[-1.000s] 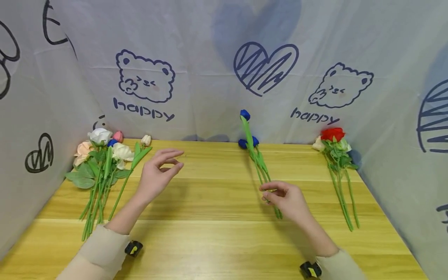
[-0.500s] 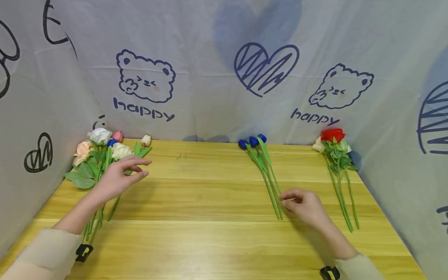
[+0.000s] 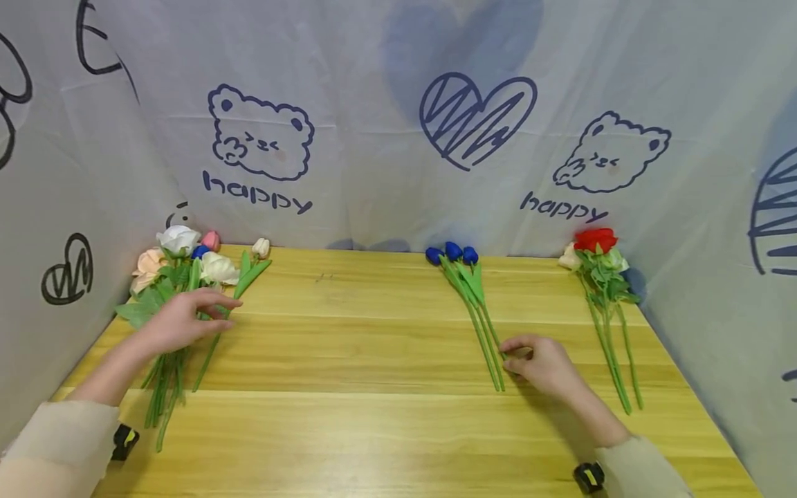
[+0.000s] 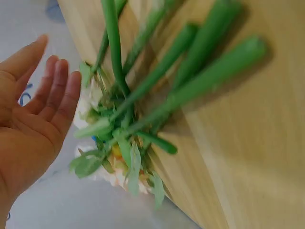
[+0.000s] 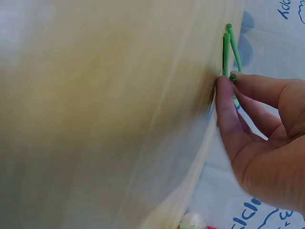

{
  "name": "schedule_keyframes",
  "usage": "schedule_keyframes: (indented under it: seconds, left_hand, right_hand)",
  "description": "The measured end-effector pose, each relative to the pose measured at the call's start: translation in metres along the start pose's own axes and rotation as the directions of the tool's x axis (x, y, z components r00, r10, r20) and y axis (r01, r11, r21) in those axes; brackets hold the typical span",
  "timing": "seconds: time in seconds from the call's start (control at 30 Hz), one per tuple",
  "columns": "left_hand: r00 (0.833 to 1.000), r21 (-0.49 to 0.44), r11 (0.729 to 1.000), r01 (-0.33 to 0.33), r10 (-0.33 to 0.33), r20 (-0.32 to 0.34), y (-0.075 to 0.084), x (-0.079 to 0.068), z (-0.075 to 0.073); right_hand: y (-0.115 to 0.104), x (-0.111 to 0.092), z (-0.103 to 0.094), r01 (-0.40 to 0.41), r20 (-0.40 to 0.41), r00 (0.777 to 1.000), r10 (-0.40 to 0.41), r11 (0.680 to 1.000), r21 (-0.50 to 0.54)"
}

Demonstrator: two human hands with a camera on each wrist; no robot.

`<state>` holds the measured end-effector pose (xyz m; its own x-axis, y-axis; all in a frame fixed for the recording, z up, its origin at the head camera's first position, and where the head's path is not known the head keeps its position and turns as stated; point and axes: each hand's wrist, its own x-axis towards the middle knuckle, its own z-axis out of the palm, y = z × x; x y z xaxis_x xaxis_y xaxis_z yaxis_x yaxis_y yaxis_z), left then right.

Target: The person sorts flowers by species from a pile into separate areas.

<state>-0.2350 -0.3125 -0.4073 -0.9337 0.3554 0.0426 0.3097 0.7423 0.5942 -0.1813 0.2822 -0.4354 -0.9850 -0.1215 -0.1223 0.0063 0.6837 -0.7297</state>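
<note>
We pinch a blue tulip point(image 3: 470, 255) by its lower stem w/ R hand point(image 3: 543, 363), L hand point(image 3: 183, 321) loose & empty; prob. light, bendy, best held there.

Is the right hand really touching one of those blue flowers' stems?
Touching: the right wrist view shows the right hand pinching one green stem close to its end, with no gap visible.

Cream sleeves point(image 3: 68, 439), black-and-yellow wrist cameras point(image 3: 588, 477)
</note>
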Motion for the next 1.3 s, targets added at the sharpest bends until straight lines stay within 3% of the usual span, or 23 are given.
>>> schedule_keyframes:
  seconds: [0.27, 0.47, 0.77, 1.3]
  left_hand:
    - [0.995, 0.049, 0.997, 0.061, -0.065, 0.082, -0.025, 0.002, -0.008]
    - [0.989, 0.054, 0.996, 0.07, -0.076, 0.129, -0.027, 0.005, -0.005]
    - [0.988, 0.114, 0.99, 0.082, -0.095, 0.123, -0.03, 0.011, 0.001]
    - [0.981, 0.088, 0.984, 0.153, -0.161, 0.104, -0.026, 0.013, 0.001]
  right_hand:
    - [-0.002, 0.007, 0.001, 0.008, 0.015, 1.0, -0.007, 1.0, -0.019]
    - [-0.002, 0.009, 0.003, 0.03, 0.01, 1.0, -0.03, 0.999, -0.039]
    - [0.0, 0.014, 0.002, 0.015, 0.036, 0.999, -0.015, 1.0, -0.012]
    - [-0.002, 0.016, 0.0, 0.002, 0.071, 0.997, -0.003, 1.0, 0.016]
